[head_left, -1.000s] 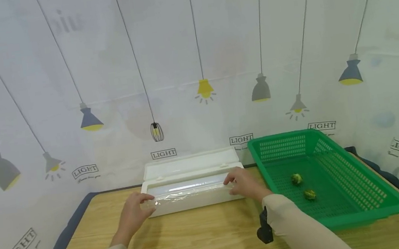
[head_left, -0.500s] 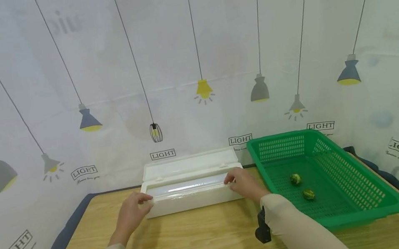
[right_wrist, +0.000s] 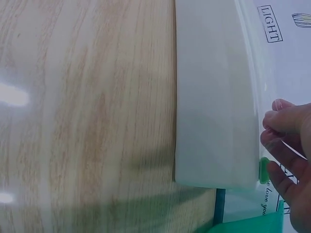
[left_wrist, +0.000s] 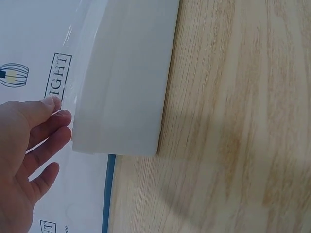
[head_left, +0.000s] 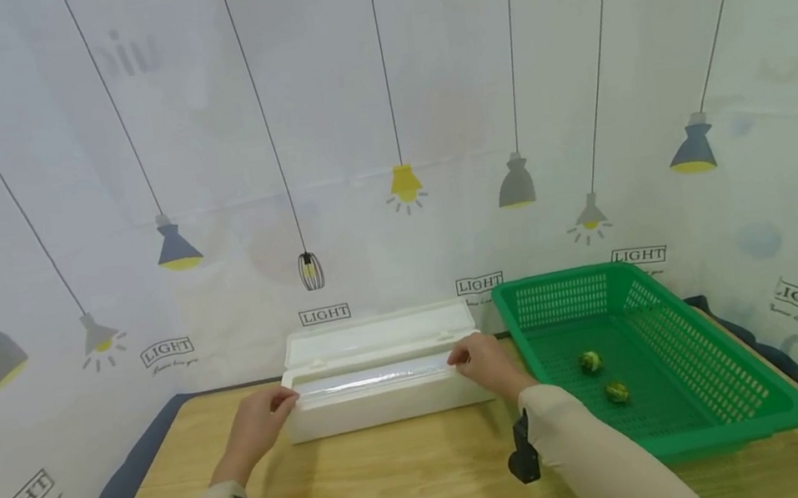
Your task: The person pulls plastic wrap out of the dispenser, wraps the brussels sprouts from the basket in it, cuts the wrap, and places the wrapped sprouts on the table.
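A long white cling film dispenser box stands at the back of the table with its lid tipped back against the wall. Clear, shiny cling film stretches across its opening. At the box's left end, my left hand pinches the film's edge between thumb and index finger, the other fingers loosely bent in the left wrist view. My right hand pinches the film at the right end. In the right wrist view, a small green slider shows beside my right fingers.
To the right stands a green plastic basket holding two small round, green-and-yellow striped vegetables. A lamp-printed white cloth hangs close behind the box. Bare wooden tabletop lies in front of it.
The film, crinkled over the box's front a second ago, is now taut and lies higher across the opening. The left fingertips have closed together and shifted slightly left; the right hand has hardly moved.
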Motion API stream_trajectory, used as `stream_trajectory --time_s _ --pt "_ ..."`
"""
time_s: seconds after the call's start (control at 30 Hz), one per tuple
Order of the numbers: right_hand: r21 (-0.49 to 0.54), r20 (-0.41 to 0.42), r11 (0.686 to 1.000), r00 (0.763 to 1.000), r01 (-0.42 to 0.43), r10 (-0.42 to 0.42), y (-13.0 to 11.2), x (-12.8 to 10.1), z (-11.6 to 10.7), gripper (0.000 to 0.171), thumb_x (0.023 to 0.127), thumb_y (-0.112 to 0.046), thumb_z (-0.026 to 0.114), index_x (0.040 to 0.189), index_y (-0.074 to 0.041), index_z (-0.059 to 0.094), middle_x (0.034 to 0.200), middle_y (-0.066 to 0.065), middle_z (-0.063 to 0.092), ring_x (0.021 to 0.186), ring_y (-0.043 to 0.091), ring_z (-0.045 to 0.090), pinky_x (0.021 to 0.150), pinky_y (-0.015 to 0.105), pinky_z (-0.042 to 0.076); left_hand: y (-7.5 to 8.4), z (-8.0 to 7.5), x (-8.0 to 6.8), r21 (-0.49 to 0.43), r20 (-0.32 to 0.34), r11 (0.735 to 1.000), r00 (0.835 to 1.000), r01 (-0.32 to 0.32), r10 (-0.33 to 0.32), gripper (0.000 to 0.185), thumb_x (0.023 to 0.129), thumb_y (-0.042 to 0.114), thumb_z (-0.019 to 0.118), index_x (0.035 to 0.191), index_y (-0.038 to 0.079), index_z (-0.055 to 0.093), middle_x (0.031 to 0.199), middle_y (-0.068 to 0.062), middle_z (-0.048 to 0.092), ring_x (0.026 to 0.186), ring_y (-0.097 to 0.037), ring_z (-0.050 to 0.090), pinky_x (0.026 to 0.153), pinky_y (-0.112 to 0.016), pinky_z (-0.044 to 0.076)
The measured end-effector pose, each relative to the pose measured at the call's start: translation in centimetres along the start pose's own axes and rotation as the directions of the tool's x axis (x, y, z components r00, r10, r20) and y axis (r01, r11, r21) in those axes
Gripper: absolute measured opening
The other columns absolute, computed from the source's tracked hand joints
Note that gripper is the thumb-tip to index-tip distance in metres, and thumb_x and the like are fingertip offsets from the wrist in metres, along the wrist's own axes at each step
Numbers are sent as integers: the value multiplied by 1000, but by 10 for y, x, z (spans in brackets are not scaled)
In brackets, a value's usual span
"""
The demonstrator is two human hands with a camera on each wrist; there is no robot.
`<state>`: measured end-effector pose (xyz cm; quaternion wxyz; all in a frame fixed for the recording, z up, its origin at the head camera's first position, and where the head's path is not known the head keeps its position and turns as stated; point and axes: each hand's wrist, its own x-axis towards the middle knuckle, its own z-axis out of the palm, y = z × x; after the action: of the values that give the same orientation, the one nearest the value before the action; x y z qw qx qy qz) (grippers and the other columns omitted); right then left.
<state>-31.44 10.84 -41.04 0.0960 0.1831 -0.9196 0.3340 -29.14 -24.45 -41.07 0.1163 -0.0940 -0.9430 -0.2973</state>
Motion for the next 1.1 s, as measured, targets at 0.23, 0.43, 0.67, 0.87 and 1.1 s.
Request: stream_trajectory --time_s 0.23,0.43,0.67,0.87,1.1 --pt "16 1 1000 1000 6 -6 -4 5 -9 9 80 4 65 87 0 70 83 7 66 76 19 60 67 31 51 1 -3 7 -28 -16 999 1000 22 -22 14 90 11 58 97 1 65 90 -8 64 85 -22 59 75 -41 49" --pt "17 -10 1000 1000 -26 26 -9 12 -19 8 80 2 66 87 0 69 83 6 65 76 18 60 67 31 51 6 -9 15 -48 -25 999 999 26 -27 13 90 10 57 96 0 65 89 -8 64 83 -21 58 75 -40 49" --pt "26 -23 999 999 -44 45 -9 24 -28 7 79 1 68 86 -1 69 83 6 65 77 19 60 68 30 51 8 -13 21 -47 -41 999 999 18 -20 12 90 9 58 94 0 65 88 -9 65 82 -22 59 74 -40 49" --pt "30 -38 999 999 -20 21 -7 31 -34 6 77 0 70 82 -1 69 80 5 64 74 18 61 66 29 51 10 -17 27 -60 -39 998 999 17 -20 15 91 9 56 94 -3 64 85 -10 64 79 -22 59 72 -40 49" --pt "-1 -45 1000 999 24 -24 -7 39 -39 5 77 0 70 82 -2 70 80 6 66 74 18 62 66 27 52 13 -19 33 -55 -38 998 999 35 -37 16 92 10 54 95 -4 62 85 -10 64 79 -23 59 71 -39 49"
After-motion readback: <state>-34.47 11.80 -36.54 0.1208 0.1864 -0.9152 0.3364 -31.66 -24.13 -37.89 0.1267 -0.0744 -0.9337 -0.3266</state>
